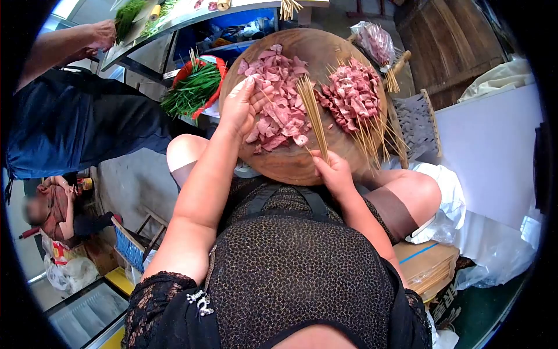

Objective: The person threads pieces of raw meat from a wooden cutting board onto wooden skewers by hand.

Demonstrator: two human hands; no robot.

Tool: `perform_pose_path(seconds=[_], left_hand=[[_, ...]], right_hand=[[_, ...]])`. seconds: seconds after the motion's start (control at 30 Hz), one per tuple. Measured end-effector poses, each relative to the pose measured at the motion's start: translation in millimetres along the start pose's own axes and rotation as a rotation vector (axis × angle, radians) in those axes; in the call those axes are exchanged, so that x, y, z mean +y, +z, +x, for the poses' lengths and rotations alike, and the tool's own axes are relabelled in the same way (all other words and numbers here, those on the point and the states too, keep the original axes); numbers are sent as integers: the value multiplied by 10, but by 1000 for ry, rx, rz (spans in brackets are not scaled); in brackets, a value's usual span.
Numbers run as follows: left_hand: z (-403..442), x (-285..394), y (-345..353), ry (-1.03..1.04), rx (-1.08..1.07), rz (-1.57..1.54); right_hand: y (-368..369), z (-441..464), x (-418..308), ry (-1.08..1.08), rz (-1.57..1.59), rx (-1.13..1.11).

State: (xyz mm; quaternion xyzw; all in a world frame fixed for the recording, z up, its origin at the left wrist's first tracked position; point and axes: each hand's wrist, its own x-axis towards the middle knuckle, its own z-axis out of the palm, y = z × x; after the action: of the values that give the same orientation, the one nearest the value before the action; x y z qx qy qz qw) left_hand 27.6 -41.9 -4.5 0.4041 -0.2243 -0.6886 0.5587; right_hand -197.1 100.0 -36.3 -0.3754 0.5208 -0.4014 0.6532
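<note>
A round wooden board (279,167) lies before me with a loose pile of thin pink meat slices (282,113). My left hand (239,109) is at the left side of this pile, thumb and fingers apart, with no slice clearly held. On the right, the fingers of my right hand (334,173) are closed on a thin bamboo skewer (308,150), with a meat slice (300,140) at its tip. A bundle of bare bamboo skewers (313,110) reaches down to that hand; whether it is gripped too is unclear. Threaded meat skewers (353,96) are heaped at the board's right.
A red-rimmed basket of long green vegetables (195,87) stands left of the board. Beyond it, another person's hand (103,35) is at a table (192,18) with greens. A bag of skewered meat (375,43) lies at upper right. Someone sits (58,209) at far left.
</note>
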Motion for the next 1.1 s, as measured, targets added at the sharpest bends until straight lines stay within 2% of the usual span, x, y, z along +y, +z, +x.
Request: perform_pose_path(seconds=[0.33,0.77,1.1], left_hand=[[1,-17,-30,-1,14,91],[-20,-45,77,-25,121,-15],[-49,-239,168,96,74,16]], right_hand=[[-59,-19,8,31,-51,4],[61,-15,37,-60,16,74],[9,9,37,-45,-10,78]])
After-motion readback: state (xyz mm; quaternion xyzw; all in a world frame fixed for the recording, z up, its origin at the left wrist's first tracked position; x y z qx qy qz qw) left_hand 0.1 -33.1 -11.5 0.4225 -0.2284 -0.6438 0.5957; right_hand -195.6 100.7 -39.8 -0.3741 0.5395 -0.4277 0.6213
